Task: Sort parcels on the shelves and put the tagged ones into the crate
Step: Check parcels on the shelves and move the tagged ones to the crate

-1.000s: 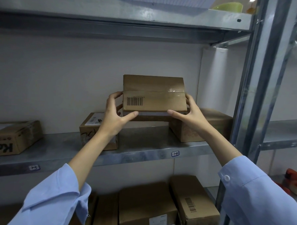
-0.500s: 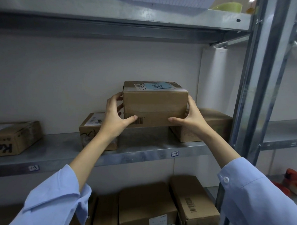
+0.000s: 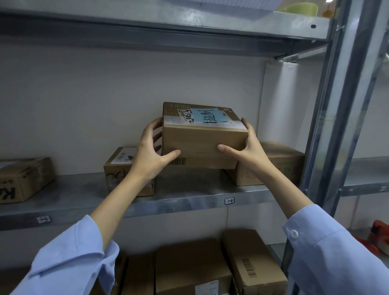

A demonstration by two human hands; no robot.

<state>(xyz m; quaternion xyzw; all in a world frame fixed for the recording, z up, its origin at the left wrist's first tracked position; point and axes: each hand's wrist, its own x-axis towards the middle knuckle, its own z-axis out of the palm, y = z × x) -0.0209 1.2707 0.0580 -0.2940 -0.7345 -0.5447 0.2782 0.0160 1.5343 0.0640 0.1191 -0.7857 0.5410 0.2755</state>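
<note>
Head view: left hand [image 3: 152, 154] and right hand [image 3: 246, 149] grip sides of brown cardboard box with blue paper tag [image 3: 202, 141], mid frame, held up over grey metal shelf [image 3: 187, 198]. Top tipped toward eyes, likely so tag can be read.

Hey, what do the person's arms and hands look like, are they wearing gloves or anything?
No gloves. Both arms wear loose light blue shirt sleeves: the left sleeve has a cuff that flares open, and the right sleeve has a white button at its cuff. Below the cuffs the forearms are uncovered. The left hand and right hand show no ring or watch.
</note>
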